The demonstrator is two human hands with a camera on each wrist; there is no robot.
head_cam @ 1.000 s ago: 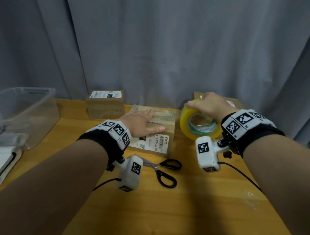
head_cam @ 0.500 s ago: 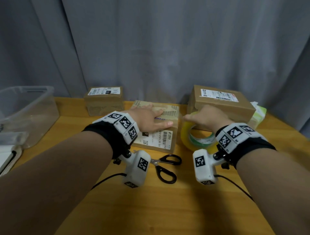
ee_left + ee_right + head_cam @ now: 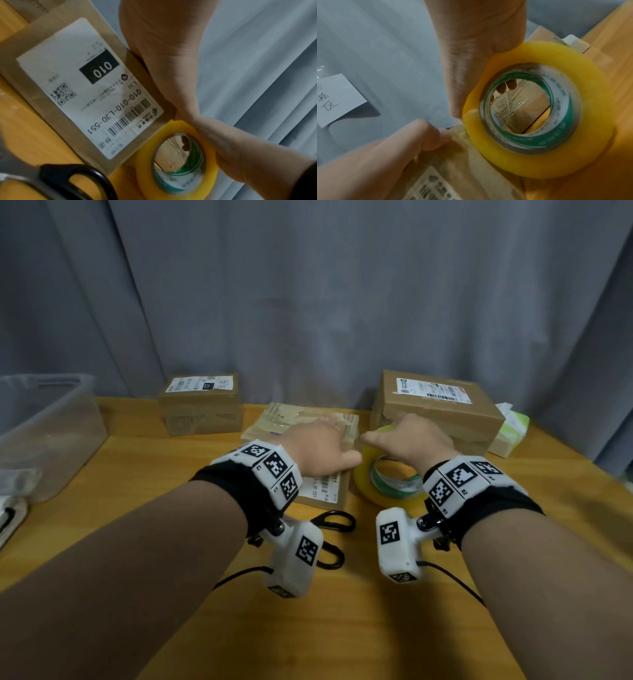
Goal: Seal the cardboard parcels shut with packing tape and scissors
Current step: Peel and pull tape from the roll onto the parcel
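1. At centre left of the head view, the left hand (image 3: 320,448) lies flat, fingers extended, on the flat brown cardboard parcel with a white shipping label (image 3: 323,488). Keep that pressure so it cannot slide.
2. Below it, near frame centre, the black-handled scissors (image 3: 334,522) lie untouched on the wooden table (image 3: 342,628), ready for cutting.
3. At centre right, the right hand (image 3: 416,440) curls round the yellow roll of clear packing tape (image 3: 387,486), which touches the parcel's right edge. Pull low and straight along the seam.
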